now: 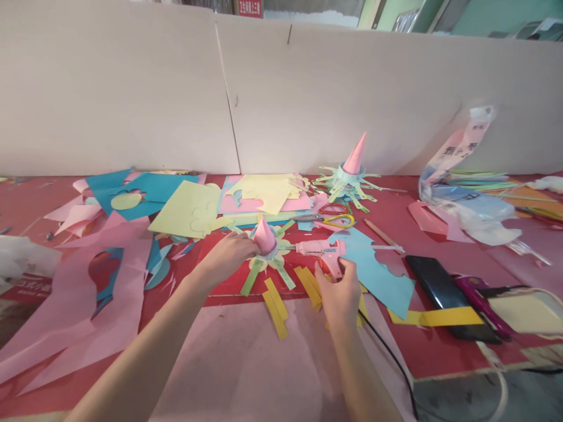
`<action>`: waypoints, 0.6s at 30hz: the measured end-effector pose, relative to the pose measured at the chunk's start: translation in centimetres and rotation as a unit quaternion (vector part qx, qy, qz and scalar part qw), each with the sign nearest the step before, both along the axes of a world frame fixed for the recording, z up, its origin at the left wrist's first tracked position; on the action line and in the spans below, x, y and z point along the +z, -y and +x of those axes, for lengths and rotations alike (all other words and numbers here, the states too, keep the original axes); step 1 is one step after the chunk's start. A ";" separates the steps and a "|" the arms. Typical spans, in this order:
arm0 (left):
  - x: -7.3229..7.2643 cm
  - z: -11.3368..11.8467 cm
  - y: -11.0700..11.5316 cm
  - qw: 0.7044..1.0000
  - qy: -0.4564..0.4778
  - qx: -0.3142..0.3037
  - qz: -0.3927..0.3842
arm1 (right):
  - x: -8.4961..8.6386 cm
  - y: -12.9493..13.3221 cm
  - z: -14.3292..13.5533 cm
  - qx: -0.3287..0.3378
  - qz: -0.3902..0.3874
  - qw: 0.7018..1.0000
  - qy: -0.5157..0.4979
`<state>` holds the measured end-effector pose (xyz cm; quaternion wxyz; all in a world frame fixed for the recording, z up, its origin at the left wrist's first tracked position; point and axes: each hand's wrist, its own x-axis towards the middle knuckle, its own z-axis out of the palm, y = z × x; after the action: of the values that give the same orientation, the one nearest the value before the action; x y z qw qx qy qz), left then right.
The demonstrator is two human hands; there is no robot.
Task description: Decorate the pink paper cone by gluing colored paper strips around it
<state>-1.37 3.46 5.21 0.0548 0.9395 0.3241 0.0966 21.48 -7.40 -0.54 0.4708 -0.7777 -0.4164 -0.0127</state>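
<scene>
In my right hand (341, 290) is a pink hot glue gun (325, 252), fingers wrapped round its handle. Its nozzle points left at a paper craft (265, 240) with a pink cone in the middle and green and pale yellow strips spread around it. A clear glue stick (378, 247) juts from the gun's back. My left hand (233, 252) grips that craft at its left side, with the fingertips partly hidden behind the cone. Yellow paper strips (275, 308) lie just in front. Further back stands a similar paper craft (352, 170) with a taller pink cone.
Scissors (336, 221) with red and yellow handles lie behind the glue gun. Paper scraps (118, 281) cover the left side. A phone (433, 284), a purple utility knife (481, 305) and a plastic bag (470, 205) lie right. The gun's black cord (391, 354) runs off the front edge.
</scene>
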 end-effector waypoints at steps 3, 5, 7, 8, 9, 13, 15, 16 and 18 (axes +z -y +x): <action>0.1 0.0 0.0 1.000 -0.008 0.002 0.001 | 0.1 0.0 0.0 -0.001 0.003 1.000 0.006; 0.1 0.0 0.0 1.000 -0.009 0.001 0.002 | 0.1 0.0 0.0 -0.001 0.004 1.000 0.007; 0.0 0.0 -0.1 1.000 -0.006 -0.002 0.001 | 0.1 0.0 0.0 -0.001 0.002 1.000 0.004; 0.0 0.0 -0.1 1.000 -0.005 -0.003 0.000 | 0.1 0.0 0.0 -0.002 0.001 1.000 0.002; -0.1 0.0 -0.2 1.000 -0.005 -0.004 0.000 | 0.1 0.0 0.0 -0.002 0.000 1.000 0.000; 0.0 0.1 -0.1 1.000 -0.012 0.001 0.001 | 0.2 0.0 -0.1 -0.001 -0.003 1.000 -0.009; 0.3 0.1 0.1 1.000 -0.014 0.005 0.000 | 0.3 0.1 -0.1 -0.002 -0.011 1.000 -0.017; 0.6 0.1 0.3 1.000 -0.011 0.007 -0.002 | 0.3 0.1 -0.1 -0.003 -0.015 1.000 -0.020; 1.2 0.2 0.7 1.000 0.001 0.012 -0.010 | 0.4 0.1 -0.1 -0.003 -0.018 1.000 -0.024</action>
<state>-1.19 2.81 6.41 0.0633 0.9348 0.3366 0.0945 21.35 -7.52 -0.18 0.4665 -0.7872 -0.4031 0.0122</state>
